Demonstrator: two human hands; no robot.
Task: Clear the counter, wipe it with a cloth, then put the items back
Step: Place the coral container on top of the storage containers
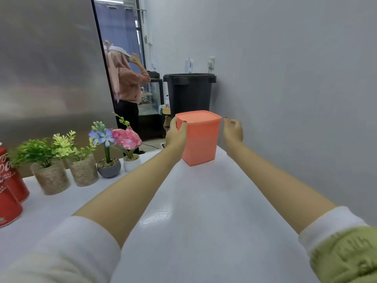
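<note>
Centrally, just above the middle of the frame, a box (201, 139) stands upright on the counter (204, 221). It is smooth, matte orange plastic, square in section with rounded corners, tapering slightly toward its base, and a flat lid of the same colour caps it. Its long axis runs vertically, lid up, and one corner edge faces the camera.

The left hand (176, 134) grips the box's upper left side, thumb curled onto the near face and the fingers wrapped round the far side. The right hand (233, 131) hovers just right of the lid, apart from it, fingers loosely bent and holding nothing. Both forearms are bare, with pale sleeves pushed back at the bottom corners.

The counter is a glossy white sheet with a soft sheen, running from the lower frame to the box.

Along the left edge stands a row of four small pots: two rough, fibre-wrapped cylinders (51, 176) (83, 170) with green sprigs, a rounded grey pot (109, 167) with a blue flower, and a white pot (131, 163) with pink blooms. Red cans (10, 190) sit at the far left. All are well apart from the box.

Behind the box stands a black bin (189, 92) against the plain grey wall (285, 78) on the right. A person (128, 84) stands in the upper left background.
</note>
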